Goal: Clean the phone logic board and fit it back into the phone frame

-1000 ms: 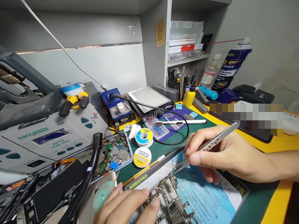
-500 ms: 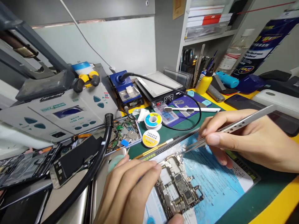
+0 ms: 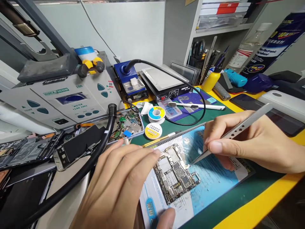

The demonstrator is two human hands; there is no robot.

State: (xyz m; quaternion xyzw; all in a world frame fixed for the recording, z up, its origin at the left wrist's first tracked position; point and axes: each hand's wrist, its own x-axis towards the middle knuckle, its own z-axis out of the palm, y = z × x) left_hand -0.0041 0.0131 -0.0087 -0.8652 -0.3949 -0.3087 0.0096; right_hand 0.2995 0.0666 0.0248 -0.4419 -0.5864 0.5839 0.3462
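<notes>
My right hand (image 3: pixel 247 146) pinches a pair of metal tweezers (image 3: pixel 252 121) between thumb and fingers. Their tips are close together beside the right edge of a phone circuit board (image 3: pixel 179 173); whether they touch it or grip anything is too small to tell. The board lies on a blue and white printed sheet (image 3: pixel 209 181). My left hand (image 3: pixel 116 178) is spread at the board's left side, fingertips by its upper left edge and thumb lower down on the sheet. Its palm is hidden.
Left of my hands stand a grey hot-air station (image 3: pixel 78 92) and its black hose (image 3: pixel 95 165). Beyond the board are a tray of circuit parts (image 3: pixel 126 125), a solder spool (image 3: pixel 156 113), a white brush (image 3: pixel 202 106) and a heating plate (image 3: pixel 166 78). A phone (image 3: pixel 245 103) lies on the right.
The tweezers' tips have moved from the board's upper corner down along its right edge. My left hand has shifted slightly left and flatter, and the view has tilted down.
</notes>
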